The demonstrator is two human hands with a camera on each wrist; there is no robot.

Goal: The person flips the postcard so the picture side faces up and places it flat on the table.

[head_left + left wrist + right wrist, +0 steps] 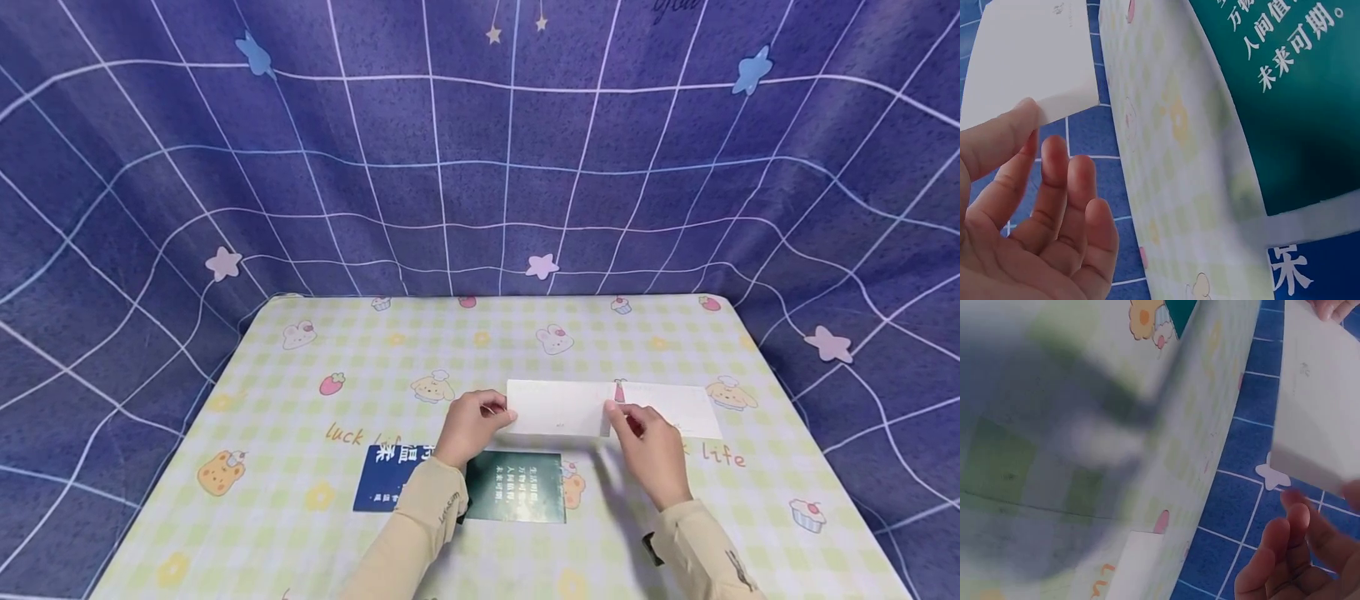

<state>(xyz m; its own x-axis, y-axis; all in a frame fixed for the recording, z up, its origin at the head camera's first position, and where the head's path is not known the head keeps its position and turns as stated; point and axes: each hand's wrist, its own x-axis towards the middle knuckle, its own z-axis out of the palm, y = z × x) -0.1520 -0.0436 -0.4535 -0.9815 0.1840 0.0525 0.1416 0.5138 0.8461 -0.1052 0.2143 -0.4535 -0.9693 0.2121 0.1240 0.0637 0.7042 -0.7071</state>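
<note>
A white card, its pale face toward me with tiny print low on it, is held up off the table between both hands. At its left edge my left hand pinches it between thumb and forefinger; in the left wrist view the other fingers are loosely bent. My right hand pinches the lower right corner. Behind that hand a second white card lies on the table. Beneath my left forearm lie a blue card and a dark green card, both with white Chinese characters, partly hidden by the sleeve.
A pastel checked cloth with cartoon prints covers the table. Around its back and sides hangs a blue curtain with white grid lines and stars.
</note>
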